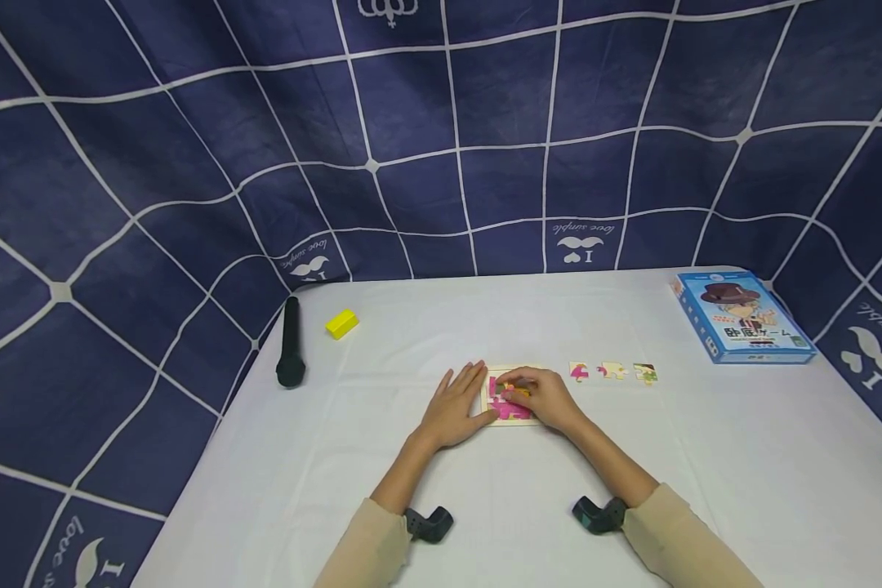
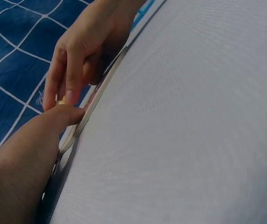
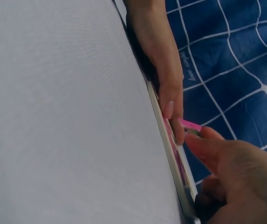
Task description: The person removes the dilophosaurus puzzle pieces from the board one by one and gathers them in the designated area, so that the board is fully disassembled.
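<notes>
A small puzzle tray with a pale rim lies on the white table, with pink pieces set inside it. My left hand rests along the tray's left side, fingers extended and thumb reaching over the near rim. Over the right part of the tray, my right hand pinches a puzzle piece between thumb and fingers. Pink shows on that piece in the right wrist view, just beside the left fingertips. The right hand's fingers hide part of the tray's inside in the head view.
Right of the tray, three loose puzzle pieces lie in a row. A blue game box sits at the back right. At the back left are a yellow block and a black microphone. Dark gridded cloth hangs behind the table.
</notes>
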`<state>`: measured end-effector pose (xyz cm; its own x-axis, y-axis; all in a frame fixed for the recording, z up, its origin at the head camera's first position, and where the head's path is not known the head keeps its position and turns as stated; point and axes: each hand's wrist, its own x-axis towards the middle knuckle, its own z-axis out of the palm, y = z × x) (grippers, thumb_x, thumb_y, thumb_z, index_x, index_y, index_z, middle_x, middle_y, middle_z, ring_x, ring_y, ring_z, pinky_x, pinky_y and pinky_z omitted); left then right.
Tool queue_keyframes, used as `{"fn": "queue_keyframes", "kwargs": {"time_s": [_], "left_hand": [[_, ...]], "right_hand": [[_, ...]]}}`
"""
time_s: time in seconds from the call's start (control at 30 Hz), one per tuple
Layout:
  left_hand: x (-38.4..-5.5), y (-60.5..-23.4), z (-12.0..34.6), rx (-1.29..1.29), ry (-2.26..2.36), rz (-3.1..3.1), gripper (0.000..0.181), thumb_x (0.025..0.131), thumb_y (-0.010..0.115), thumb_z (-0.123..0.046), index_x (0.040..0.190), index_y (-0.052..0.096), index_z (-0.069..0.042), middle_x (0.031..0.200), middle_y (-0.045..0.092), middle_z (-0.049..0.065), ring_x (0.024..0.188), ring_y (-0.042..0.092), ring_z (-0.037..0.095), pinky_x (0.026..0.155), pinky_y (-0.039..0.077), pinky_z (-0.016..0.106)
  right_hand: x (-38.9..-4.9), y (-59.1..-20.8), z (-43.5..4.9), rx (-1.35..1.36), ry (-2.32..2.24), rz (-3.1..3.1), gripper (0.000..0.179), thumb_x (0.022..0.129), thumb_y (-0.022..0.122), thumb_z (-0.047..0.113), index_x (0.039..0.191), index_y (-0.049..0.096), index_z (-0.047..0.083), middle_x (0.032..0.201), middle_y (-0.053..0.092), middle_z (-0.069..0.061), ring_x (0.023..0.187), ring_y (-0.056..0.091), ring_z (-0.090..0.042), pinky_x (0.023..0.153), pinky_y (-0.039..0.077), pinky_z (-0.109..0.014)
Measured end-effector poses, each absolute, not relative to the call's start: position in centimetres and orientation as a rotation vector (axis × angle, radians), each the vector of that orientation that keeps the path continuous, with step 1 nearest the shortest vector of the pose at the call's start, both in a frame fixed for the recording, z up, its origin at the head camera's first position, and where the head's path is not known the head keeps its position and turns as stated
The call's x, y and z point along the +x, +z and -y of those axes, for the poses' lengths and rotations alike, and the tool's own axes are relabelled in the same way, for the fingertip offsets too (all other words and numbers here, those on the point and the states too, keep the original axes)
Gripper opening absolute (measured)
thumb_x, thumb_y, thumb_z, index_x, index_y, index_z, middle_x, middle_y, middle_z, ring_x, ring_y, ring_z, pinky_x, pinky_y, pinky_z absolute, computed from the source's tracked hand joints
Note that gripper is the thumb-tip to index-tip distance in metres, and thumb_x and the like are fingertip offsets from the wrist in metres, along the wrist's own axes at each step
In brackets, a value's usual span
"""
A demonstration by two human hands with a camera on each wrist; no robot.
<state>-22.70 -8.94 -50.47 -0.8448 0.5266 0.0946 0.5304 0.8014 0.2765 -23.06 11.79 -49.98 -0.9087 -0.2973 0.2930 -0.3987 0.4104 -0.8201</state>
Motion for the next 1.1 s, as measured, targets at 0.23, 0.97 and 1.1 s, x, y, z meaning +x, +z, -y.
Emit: {"fn": "queue_keyframes", "kwargs": {"time_s": [0.23, 0.97, 1.1], "left_hand": [[-22.6, -50.7, 8.7, -0.867, -0.462, 2.964, 0.081, 0.088, 0.037, -0.063, 0.147, 0.022, -0.008, 0.153, 0.017, 0.001, 0.14, 0.01, 0.015, 0.113, 0.004, 0.04], [-22.6, -50.3, 8.9, -0.856, -0.48, 2.954, 0.082, 0.088, 0.039, -0.061, 0.147, 0.022, -0.007, 0.153, 0.017, 0.002, 0.139, 0.012, 0.017, 0.112, 0.004, 0.04], [-22.6, -50.4, 8.9, -0.862, -0.476, 2.955, 0.082, 0.088, 0.038, -0.062, 0.147, 0.022, -0.007, 0.153, 0.018, 0.003, 0.139, 0.011, 0.017, 0.112, 0.005, 0.04]], "right_hand": [[-22.3, -48.3, -13.1, 0.535, 1.672, 2.542, 0.021, 0.08, 0.073, 0.018, 0.101, 0.071, 0.02, 0.085, 0.068, -0.005, 0.034, 0.025, -0.003, 0.034, 0.024, -0.019], [-19.8, -48.7, -22.1, 0.297, 1.367, 2.742, 0.022, 0.078, 0.073, 0.011, 0.1, 0.071, 0.014, 0.104, 0.066, -0.012, 0.04, 0.026, -0.005, 0.039, 0.027, -0.025], [-19.9, -49.2, -22.2, 0.313, 1.297, 2.759, 0.023, 0.079, 0.073, 0.01, 0.102, 0.071, 0.012, 0.102, 0.067, -0.011, 0.041, 0.027, -0.008, 0.04, 0.027, -0.025]]}}
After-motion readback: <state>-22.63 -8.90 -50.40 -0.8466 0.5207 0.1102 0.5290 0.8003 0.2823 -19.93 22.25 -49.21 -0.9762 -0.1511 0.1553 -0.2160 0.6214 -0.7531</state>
